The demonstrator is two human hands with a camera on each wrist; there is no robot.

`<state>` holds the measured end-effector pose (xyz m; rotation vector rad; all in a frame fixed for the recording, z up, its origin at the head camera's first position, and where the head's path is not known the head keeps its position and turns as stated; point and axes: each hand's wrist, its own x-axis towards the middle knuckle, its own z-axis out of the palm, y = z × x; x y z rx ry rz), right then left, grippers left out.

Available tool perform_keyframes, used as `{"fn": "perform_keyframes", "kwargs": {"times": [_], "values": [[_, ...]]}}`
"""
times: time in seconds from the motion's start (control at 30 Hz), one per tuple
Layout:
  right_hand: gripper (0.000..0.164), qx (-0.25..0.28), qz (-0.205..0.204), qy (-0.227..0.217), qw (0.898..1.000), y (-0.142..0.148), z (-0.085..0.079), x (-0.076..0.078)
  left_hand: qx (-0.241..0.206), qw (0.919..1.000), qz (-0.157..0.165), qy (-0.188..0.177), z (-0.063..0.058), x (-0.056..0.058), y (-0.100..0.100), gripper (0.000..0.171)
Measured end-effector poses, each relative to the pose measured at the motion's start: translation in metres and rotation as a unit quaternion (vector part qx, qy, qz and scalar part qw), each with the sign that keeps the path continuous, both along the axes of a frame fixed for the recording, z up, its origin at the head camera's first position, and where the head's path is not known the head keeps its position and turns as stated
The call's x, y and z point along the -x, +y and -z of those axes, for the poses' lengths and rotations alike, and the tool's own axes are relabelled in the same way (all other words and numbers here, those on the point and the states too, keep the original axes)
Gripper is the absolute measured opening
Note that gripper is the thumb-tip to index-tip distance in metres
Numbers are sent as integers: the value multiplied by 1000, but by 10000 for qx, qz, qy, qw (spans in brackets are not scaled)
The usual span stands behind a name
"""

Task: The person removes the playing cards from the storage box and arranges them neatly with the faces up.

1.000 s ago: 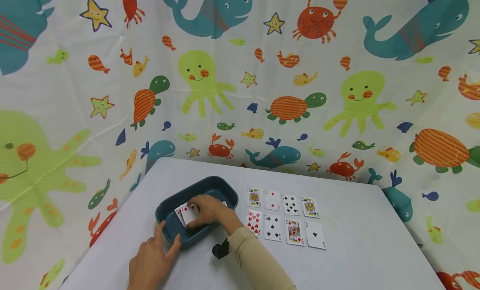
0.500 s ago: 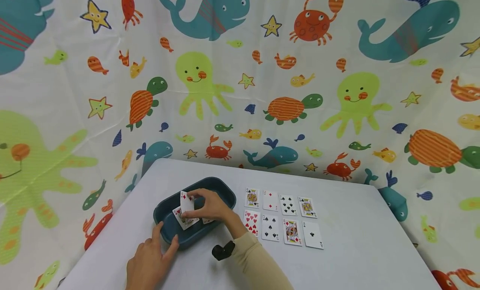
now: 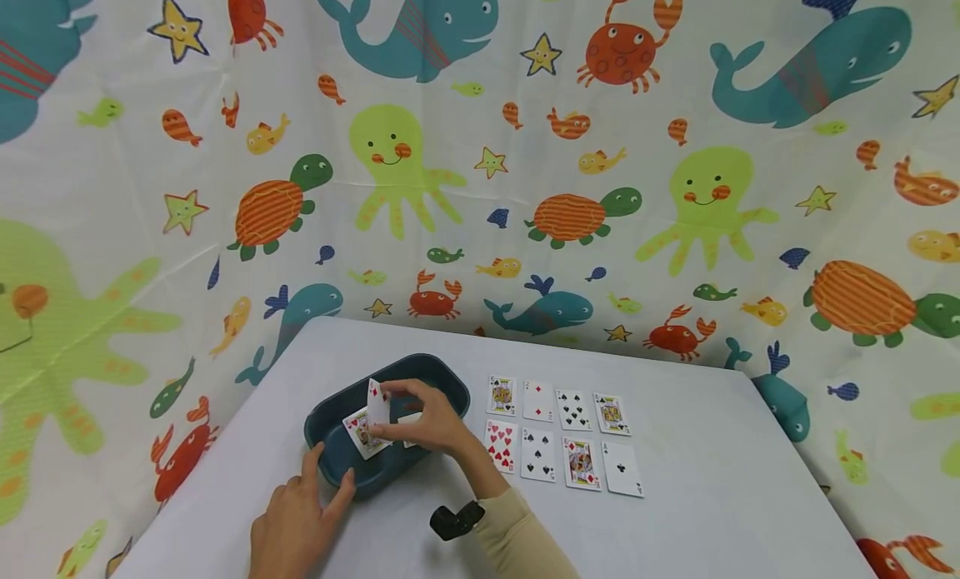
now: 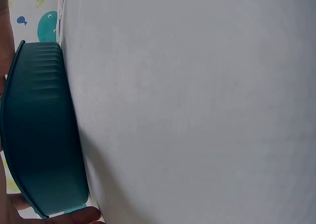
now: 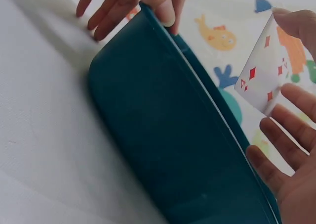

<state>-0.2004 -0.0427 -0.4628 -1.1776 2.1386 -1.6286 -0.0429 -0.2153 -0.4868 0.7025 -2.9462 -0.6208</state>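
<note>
Over a dark teal plastic bin (image 3: pixel 438 364), my right hand (image 3: pixel 423 416) pinches a playing card (image 3: pixel 378 404) between thumb and fingers. Red diamonds show on the card (image 5: pixel 261 70) in the right wrist view, where it stands on edge and slightly bowed. My left hand (image 3: pixel 300 508) holds the bin's near left end, thumb and fingers spread around its corner at the rim. Inside the bin lie a face card (image 3: pixel 360 433) and another card (image 3: pixel 409 419), partly hidden by my right hand. The bin's outer wall (image 4: pixel 47 130) fills the left side of the left wrist view.
Right of the bin, playing cards lie face up in two rows, among them a ten of hearts (image 3: pixel 501 446) and an ace of clubs (image 3: pixel 622 469). A white cloth (image 3: pixel 705 479) covers the table. Behind it hangs a sea-animal curtain (image 3: pixel 420 254).
My right hand has lifted the diamond card off the face card in the bin and turned it on edge. My left hand stays at the bin's end.
</note>
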Motion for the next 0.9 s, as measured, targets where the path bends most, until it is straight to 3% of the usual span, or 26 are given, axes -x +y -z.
{"fn": "perform_keyframes", "kwargs": {"times": [0.23,0.5,0.9], "values": [[58,419,-40,-260,9988,19,2,-12,3,9999,42,121,1,-3,1,81],[61,536,-69,-140,9984,43,1,-24,-26,10000,33,32,1,-2,2,82],[62,334,485,-151,9982,81,7,-49,25,9999,41,106,1,-2,0,87]]}}
